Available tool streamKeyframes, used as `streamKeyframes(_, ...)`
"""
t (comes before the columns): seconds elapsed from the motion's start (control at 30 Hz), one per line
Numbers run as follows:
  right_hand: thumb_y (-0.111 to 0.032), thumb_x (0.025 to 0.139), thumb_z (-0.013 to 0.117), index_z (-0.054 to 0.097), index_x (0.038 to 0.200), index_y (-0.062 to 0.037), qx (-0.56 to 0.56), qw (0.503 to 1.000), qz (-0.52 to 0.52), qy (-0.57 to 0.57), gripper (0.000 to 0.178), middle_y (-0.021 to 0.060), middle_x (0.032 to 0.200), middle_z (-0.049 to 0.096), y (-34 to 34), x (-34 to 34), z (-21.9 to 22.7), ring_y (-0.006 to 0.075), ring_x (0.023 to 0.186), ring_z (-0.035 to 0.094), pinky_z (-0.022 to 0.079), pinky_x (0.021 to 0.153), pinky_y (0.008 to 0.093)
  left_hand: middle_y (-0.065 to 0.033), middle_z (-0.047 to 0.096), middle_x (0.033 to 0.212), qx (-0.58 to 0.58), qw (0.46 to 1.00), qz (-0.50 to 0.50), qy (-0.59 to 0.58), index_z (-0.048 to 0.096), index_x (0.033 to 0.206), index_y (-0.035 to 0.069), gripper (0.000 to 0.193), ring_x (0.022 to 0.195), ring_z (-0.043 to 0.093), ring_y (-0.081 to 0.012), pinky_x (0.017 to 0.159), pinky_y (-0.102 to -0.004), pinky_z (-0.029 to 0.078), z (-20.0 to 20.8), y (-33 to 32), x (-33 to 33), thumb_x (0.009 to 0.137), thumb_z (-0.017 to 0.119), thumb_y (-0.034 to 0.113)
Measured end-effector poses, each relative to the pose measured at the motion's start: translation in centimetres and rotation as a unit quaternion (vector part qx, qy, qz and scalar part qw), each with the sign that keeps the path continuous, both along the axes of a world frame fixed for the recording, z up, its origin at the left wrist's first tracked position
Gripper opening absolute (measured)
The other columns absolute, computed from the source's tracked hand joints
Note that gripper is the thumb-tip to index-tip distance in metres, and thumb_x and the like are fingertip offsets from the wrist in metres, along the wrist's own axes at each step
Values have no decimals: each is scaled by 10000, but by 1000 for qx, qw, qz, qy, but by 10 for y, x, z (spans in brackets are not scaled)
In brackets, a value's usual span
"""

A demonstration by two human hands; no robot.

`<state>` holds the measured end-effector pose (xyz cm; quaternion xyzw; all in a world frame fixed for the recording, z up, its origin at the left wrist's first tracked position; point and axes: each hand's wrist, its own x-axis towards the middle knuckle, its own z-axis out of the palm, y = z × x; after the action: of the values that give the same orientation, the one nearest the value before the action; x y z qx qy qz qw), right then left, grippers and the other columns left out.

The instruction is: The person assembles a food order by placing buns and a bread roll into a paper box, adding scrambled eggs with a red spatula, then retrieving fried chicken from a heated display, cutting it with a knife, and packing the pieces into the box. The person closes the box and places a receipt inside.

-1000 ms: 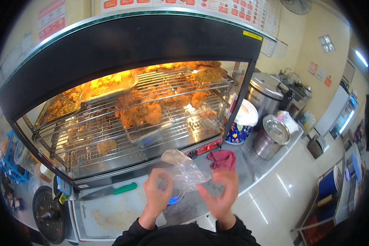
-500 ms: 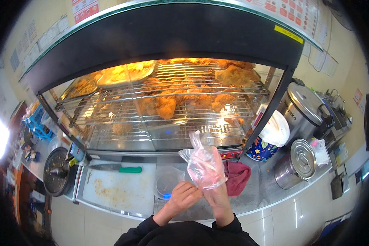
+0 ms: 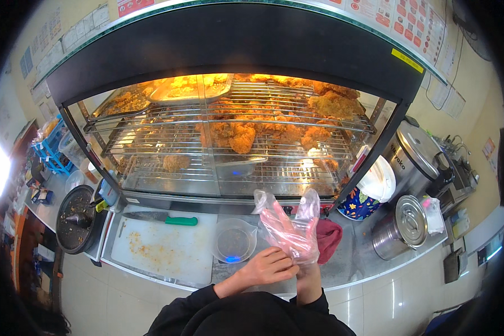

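A clear plastic disposable glove (image 3: 304,215) covers my right hand (image 3: 293,235), which is raised with its fingers spread inside the film. Loose plastic sticks out past the fingertips. My left hand (image 3: 267,265) is closed at the glove's cuff, by the right wrist, pinching the film. Just left of the hands stands a clear round plastic tub (image 3: 233,241). Behind the right wrist lies a dark red cloth (image 3: 329,239), partly covered by the gloved hand.
A glass-fronted warming cabinet (image 3: 168,197) holds fried chicken (image 3: 242,137) on wire racks. On the white cutting board (image 3: 157,249) rests a green-handled knife (image 3: 180,220). A dark round pan (image 3: 75,218) stands left; a lidded steel pot (image 3: 400,227) and patterned bucket (image 3: 359,204) stand right.
The glove has gone from bunched to spread out as my right fingers opened inside it. My left hand has shifted slightly right along the cuff. The view has moved a little.
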<state>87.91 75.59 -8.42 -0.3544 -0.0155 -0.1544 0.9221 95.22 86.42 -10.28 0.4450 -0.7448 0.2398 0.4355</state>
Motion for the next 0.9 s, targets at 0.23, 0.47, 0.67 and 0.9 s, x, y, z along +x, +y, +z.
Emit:
streamKeyframes(0.23, -760, 774, 413, 90, 1491, -179, 5, 993, 112, -41, 978, 94, 1546, 62, 11, -10, 15, 264, 1415, 106, 32, 1154, 424, -23, 550, 839, 24, 996, -79, -22, 587, 911, 80, 283, 790, 572, -169, 721, -308, 481, 7, -1, -17, 632, 624, 98)
streamKeyframes(0.47, -788, 783, 336, 22, 1489, -281, 43, 994, 55, -81, 924, 98, 1548, 59, 13, 1, 32, 360, 1405, 101, 246, 1064, 558, -51, 522, 903, 59, 983, -172, -22, 544, 1017, 50, 378, 835, 552, -195, 723, -314, 453, -10, -5, -38, 650, 582, 133)
streamKeyframes(0.67, -674, 873, 330, 74, 1489, -173, -124, 917, -359, -125, 834, 127, 1542, 70, -23, 7, 46, 306, 1408, 127, 118, 1129, 510, -85, 522, 944, 144, 970, -196, -5, 528, 1085, 39, 354, 930, 544, -235, 917, -364, 420, -4, -3, -25, 734, 543, 83)
streamKeyframes(0.9, -270, 968, 442, 412, 1326, -61, -398, 528, -715, 228, 416, 154, 1356, 429, -136, 22, 39, 265, 1219, 439, 346, 1012, 334, -70, 574, 889, 154, 986, -15, 59, 570, 986, 56, 244, 851, 572, -237, 820, -373, 449, -22, 22, 28, 750, 603, 105)
